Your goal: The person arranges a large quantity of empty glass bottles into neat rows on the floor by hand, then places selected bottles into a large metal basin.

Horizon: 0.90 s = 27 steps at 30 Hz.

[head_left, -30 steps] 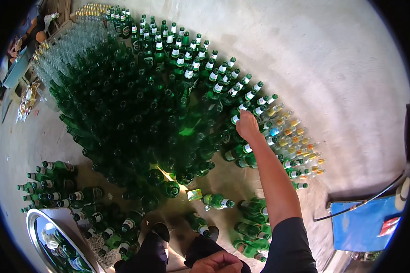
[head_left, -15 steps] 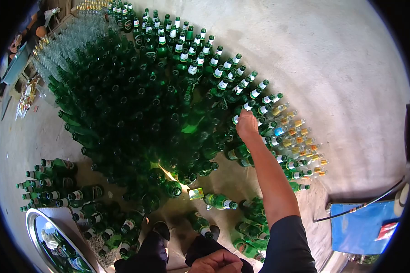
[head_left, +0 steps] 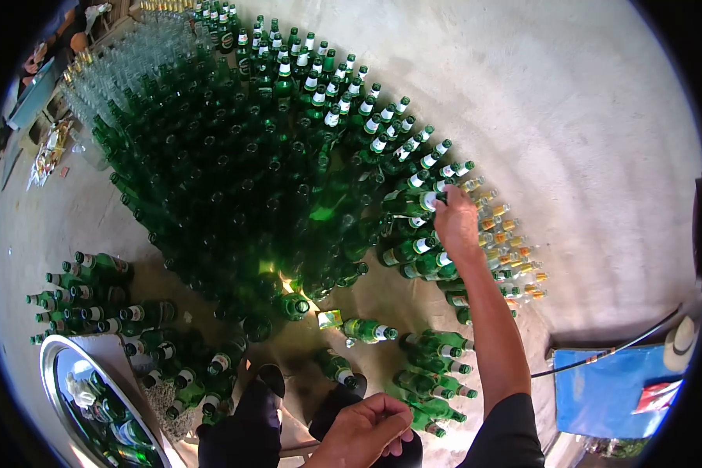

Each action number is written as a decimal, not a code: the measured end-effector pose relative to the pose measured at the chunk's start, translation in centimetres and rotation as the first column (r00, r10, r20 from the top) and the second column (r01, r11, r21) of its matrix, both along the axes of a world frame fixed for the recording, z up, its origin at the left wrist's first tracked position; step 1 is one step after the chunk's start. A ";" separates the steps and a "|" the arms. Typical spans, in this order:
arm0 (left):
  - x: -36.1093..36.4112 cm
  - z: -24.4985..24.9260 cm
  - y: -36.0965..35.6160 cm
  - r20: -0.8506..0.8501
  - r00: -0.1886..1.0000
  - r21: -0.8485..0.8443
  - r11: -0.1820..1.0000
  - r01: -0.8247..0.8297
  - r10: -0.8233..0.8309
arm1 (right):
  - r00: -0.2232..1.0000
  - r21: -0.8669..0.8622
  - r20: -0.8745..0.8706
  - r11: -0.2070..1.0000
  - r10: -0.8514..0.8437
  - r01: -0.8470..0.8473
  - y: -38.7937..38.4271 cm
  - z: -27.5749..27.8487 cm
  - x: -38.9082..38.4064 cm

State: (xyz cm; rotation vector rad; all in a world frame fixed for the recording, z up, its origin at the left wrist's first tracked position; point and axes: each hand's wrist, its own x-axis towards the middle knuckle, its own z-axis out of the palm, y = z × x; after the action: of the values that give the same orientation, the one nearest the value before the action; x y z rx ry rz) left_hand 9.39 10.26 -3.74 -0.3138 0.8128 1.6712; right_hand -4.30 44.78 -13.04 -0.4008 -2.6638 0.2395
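Observation:
My right hand (head_left: 457, 221) reaches over the standing bottles at the right side of a large cluster, its fingers closed around the neck of a green beer bottle (head_left: 404, 204). That bottle has a white neck label, and my fingers cover its top. Around it stand more green bottles (head_left: 418, 248) with white neck labels, and just beyond my hand are clear bottles with yellow-orange labels (head_left: 508, 237). Low in the view, my left hand (head_left: 370, 429) is held above my lap with its fingers curled in, and I see nothing in it.
A dense mass of green bottles (head_left: 234, 187) fills the middle, with clear bottles (head_left: 136, 62) behind. Near my feet are a tilted green bottle (head_left: 370, 330) and a yellow-green packet (head_left: 329, 319). A metal basin (head_left: 48, 366) holding bottles stands lower left; a blue surface (head_left: 600, 390) is at right.
My right hand has moved a little to the right, with a green beer bottle's neck in its grip. My left hand has risen further into view.

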 end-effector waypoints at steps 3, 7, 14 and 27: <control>1.1 -0.6 -0.1 -0.019 1.000 0.081 0.997 -0.014 0.016 | 0.996 -0.006 -0.084 1.000 -0.016 0.015 -0.9 2.3 3.2; 2.7 -1.1 0.2 -0.089 0.992 0.081 0.992 0.094 -0.087 | 0.986 -0.031 -0.161 0.998 -0.051 0.047 -4.7 6.8 8.8; 4.2 1.3 -1.7 -0.377 0.912 0.047 0.980 0.193 -0.162 | 0.985 -0.013 -0.039 0.986 -0.165 0.165 -11.3 10.1 19.5; 6.3 1.1 -1.4 -0.763 0.582 -0.117 0.945 0.306 -0.283 | 0.923 -0.138 0.362 0.972 -0.131 0.192 -14.1 -5.7 30.0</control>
State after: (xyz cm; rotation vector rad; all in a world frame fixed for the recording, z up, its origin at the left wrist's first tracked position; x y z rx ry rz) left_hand 15.68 8.87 -2.62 0.6102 1.3906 1.4611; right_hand 25.68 30.66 -18.74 -0.7831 -2.9454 0.3786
